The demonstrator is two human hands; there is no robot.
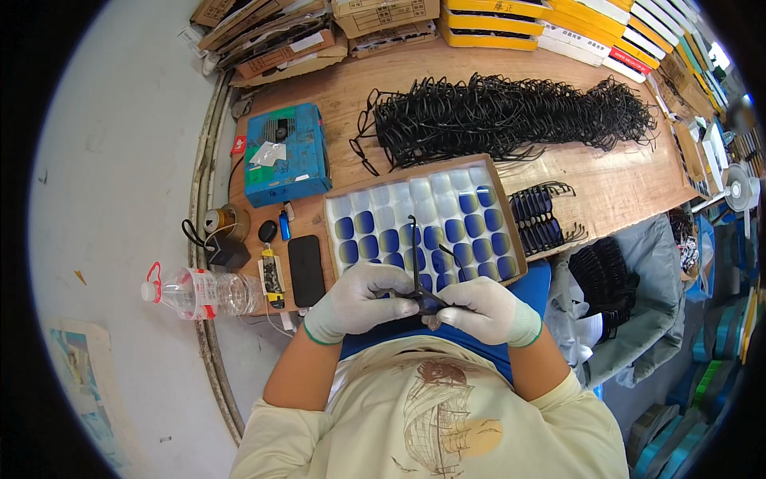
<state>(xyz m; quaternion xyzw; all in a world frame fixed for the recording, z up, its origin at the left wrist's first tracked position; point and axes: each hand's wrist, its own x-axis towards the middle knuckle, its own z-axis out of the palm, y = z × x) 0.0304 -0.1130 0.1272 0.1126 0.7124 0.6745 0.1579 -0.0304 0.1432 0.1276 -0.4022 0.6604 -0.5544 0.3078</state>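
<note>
Both my hands wear white knit gloves with green cuffs. My left hand (pixel 363 299) and my right hand (pixel 488 310) pinch a dark pair of glasses (pixel 432 302) between them, close to my body. One thin temple arm sticks straight up from it, and the other slants up toward the right. My fingers hide much of the front. Just beyond my hands lies a shallow cardboard box (pixel 508 215) with lenses in rows. Its nearer rows hold blue-tinted lenses (pixel 454 231); paler, whitish places fill the far rows. Beside its right edge, several glasses with dark lenses (pixel 538 217) are lined up.
A long heap of black glasses frames (pixel 503 120) spans the back of the wooden table. To the left are a blue box (pixel 286 153), a phone (pixel 306 271), a yellow cutter (pixel 272 279) and a plastic bottle (pixel 215 293). A grey bag (pixel 650 279) with black items stands at right.
</note>
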